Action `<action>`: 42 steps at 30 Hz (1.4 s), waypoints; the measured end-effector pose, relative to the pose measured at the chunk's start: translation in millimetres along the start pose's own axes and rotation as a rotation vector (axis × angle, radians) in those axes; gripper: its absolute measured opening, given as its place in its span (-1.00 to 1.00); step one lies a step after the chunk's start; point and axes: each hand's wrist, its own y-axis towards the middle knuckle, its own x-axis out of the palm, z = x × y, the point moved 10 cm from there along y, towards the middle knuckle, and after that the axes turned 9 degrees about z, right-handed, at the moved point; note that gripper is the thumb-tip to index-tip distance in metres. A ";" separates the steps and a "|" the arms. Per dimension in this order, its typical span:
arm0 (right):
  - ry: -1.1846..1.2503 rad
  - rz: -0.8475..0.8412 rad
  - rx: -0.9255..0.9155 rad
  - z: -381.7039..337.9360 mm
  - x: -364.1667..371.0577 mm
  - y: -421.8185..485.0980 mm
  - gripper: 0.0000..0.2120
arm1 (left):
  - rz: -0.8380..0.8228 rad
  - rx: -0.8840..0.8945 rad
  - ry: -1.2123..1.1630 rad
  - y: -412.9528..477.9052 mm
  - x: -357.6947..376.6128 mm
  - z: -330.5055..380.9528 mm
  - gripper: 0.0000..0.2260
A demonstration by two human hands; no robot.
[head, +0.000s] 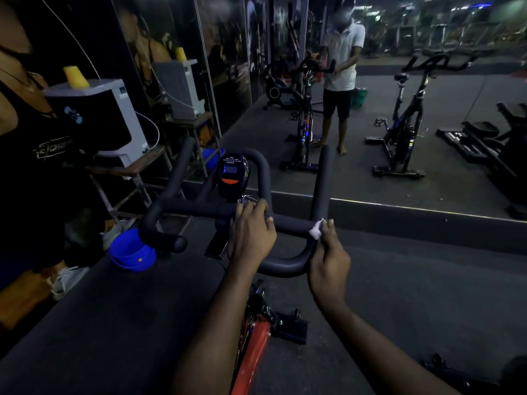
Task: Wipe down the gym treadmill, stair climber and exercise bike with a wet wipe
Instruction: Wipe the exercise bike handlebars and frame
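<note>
Two hands meet on the black foam-padded handlebar (293,227) of the exercise bike (285,326). The fingers (252,208) of the left hand (252,238) curl over the cross tube just right of the centre clamp and grip it. The fingertips (330,227) of the right hand (328,260) pinch a small crumpled white wet wipe (316,231) against the tube, where it starts to bend toward the right-hand grip. Just above the left hand sits the black oval console (231,175), with a blue screen and an orange button. Below, the orange frame tube (253,363) runs down between the two forearms. A blue plastic bucket (131,252) stands on the dark rubber floor (114,323) beneath the handlebar's left end. Farther left, a white boxy machine (119,115) with a yellow cone on top rests on a wooden stand (134,161). Ahead, a wall mirror (456,155) reflects a standing person at the bike and a second black bike.
</note>
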 end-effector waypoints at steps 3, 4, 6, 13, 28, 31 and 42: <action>0.073 0.022 -0.007 -2.1 -4.9 -16.1 -0.54 | 0.019 0.008 0.017 0.3 0.6 0.2 -0.85; 0.102 0.033 0.008 2.5 -7.3 -26.2 -0.53 | 0.019 0.011 0.022 0.2 1.3 0.1 -0.84; 0.135 0.087 0.100 18.2 -14.4 -39.7 -0.54 | 0.018 0.013 0.023 -0.2 2.8 -0.3 -0.82; 0.136 0.188 0.451 41.9 -9.0 -0.4 -0.72 | 0.004 0.012 0.029 -1.2 2.9 0.5 -0.82; 0.394 0.117 0.613 62.4 11.7 -46.8 -0.78 | -0.121 0.157 -0.143 -23.3 -1.6 14.6 -0.95; 0.352 0.042 0.597 56.7 14.3 -83.4 -0.74 | -0.165 0.178 -0.145 -29.8 0.9 8.2 -0.93; 0.347 0.171 0.324 -20.8 -26.2 -69.5 -0.84 | -0.432 0.040 -0.650 -47.5 -7.0 13.3 -0.78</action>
